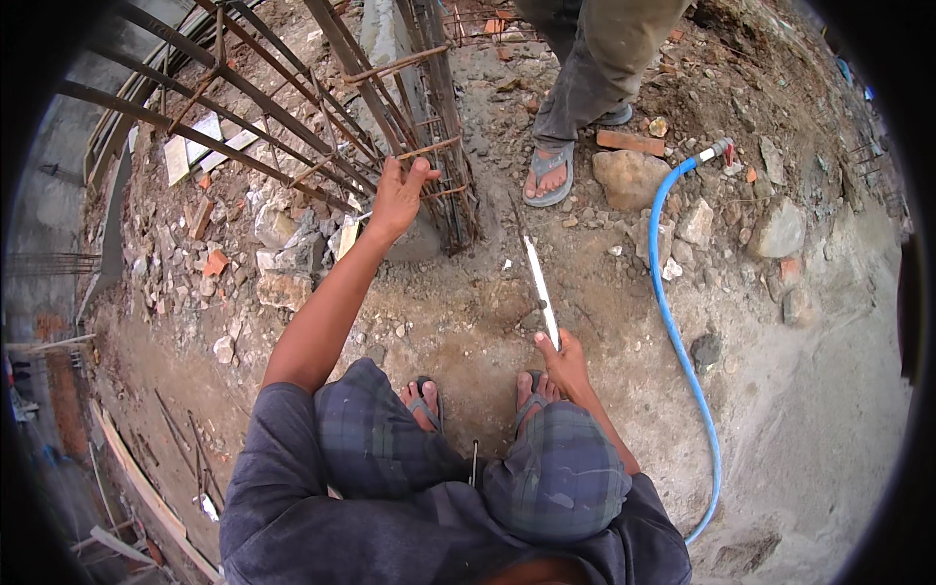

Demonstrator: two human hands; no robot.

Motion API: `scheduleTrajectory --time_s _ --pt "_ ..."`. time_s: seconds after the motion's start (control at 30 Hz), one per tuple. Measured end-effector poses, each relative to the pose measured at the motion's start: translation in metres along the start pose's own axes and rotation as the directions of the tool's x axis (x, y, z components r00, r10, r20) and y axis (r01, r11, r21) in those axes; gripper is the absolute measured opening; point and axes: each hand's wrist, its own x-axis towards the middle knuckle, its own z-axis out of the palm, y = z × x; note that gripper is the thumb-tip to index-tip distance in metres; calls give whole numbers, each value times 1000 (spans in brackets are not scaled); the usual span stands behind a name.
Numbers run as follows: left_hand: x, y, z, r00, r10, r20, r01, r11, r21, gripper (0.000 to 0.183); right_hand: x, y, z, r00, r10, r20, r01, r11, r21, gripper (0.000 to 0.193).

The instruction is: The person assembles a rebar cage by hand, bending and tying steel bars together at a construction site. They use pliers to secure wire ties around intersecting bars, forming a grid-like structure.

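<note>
My left hand [395, 203] is raised at the upright cage of rusty reinforcing bars [450, 175]. Its fingers are bent around the near end of a thin steel stirrup [441, 146] that crosses those bars. In front of my right knee, my right hand [565, 366] is closed around the lower end of a long, thin white bar [539, 283]. The bar slants up and away from me, and a thin dark tip seems to extend beyond its far end. Its exact kind does not show.
Another person's sandalled foot [549, 175] stands just beyond the bar. Slanting rebars [244, 83] fan out at upper left. A blue hose [673, 322] curves along my right, near stones [629, 180] and a brick [630, 143]. Rubble [288, 244] lies left of the cage.
</note>
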Motion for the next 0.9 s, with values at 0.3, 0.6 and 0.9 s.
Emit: scheduleTrajectory --time_s 0.3,0.6,0.9 --pt "-134 -46 24 963 -265 48 246 938 245 89 -26 -24 13 909 197 367 -296 926 235 37" --pt "-166 -53 32 526 -670 524 610 726 316 80 -33 -5 32 940 188 286 -215 974 67 32" --pt "-159 -55 38 413 -721 557 718 633 288 81 6 -49 51 879 138 457 -266 936 228 46"
